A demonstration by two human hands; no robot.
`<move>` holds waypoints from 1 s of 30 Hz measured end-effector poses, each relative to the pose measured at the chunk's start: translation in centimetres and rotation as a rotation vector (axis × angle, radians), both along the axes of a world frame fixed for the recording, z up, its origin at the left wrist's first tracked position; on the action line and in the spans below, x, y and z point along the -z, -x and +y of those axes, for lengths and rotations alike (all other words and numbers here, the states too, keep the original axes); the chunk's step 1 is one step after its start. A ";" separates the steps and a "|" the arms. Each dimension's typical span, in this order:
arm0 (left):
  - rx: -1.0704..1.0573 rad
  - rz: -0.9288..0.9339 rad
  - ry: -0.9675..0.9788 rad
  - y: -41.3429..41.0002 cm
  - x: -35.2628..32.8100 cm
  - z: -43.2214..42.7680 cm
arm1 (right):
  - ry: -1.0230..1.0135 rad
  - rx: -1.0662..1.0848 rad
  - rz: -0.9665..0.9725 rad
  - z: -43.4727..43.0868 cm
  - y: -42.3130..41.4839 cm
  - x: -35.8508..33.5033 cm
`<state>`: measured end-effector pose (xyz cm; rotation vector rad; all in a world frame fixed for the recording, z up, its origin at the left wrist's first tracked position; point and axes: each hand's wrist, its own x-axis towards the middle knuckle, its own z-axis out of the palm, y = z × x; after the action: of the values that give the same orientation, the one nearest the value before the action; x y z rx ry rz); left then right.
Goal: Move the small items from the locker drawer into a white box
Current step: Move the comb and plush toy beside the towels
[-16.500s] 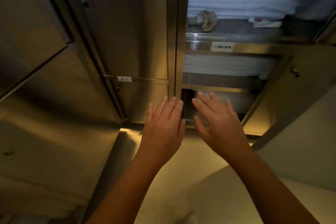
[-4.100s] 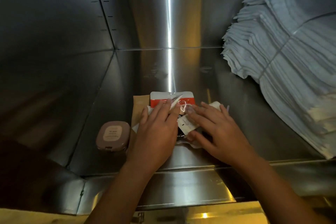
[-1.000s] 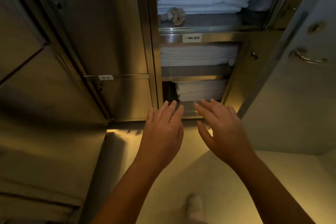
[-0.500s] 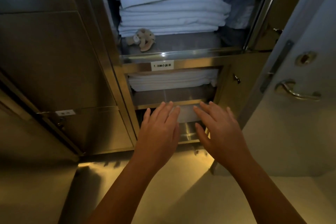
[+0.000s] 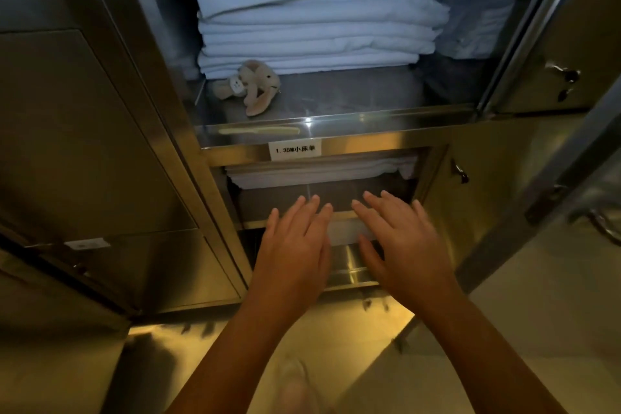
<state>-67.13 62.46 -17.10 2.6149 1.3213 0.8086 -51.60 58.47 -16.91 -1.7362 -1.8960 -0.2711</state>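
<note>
My left hand (image 5: 295, 249) and my right hand (image 5: 400, 242) hover side by side, palms down with straight fingers, holding nothing, in front of the lower compartments of an open steel locker (image 5: 336, 136). A small beige plush toy (image 5: 250, 86) lies on the upper shelf, in front of a tall stack of folded white linen (image 5: 319, 10). The small drawer items and the white box are out of sight.
Folded white sheets (image 5: 319, 170) fill the middle compartment under a label (image 5: 295, 148). Closed steel locker doors (image 5: 84, 144) stand on the left. An open locker door (image 5: 551, 54) and a room door with a handle (image 5: 601, 222) are on the right. Pale floor lies below.
The view has tilted up and drawn closer to the locker, so the plush toy and linen stack sit lower and larger. Both hands stay flat, empty and side by side.
</note>
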 end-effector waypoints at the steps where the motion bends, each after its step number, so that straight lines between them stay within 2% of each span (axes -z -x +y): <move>1: -0.002 0.006 -0.013 0.1 0.0 1.3 | -0.002 -0.008 -0.004 1.4 0.0 0.0; 7: -0.070 0.029 -0.040 1.5 -0.5 10.4 | -0.011 -0.040 -0.018 10.6 1.1 -0.5; 14: -0.049 0.062 -0.073 2.3 -0.2 19.1 | -0.007 -0.042 -0.046 19.1 2.3 -1.0; 26: 0.003 0.140 -0.049 1.6 2.8 26.5 | 0.023 -0.073 -0.042 25.6 2.3 0.3; 30: 0.000 0.216 0.025 1.5 4.1 28.4 | 0.038 -0.095 -0.034 27.2 2.1 0.7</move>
<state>-68.63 90.84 -21.21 2.7460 1.3703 0.5163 -53.65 85.70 -17.60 -1.6701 -2.0143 -0.2311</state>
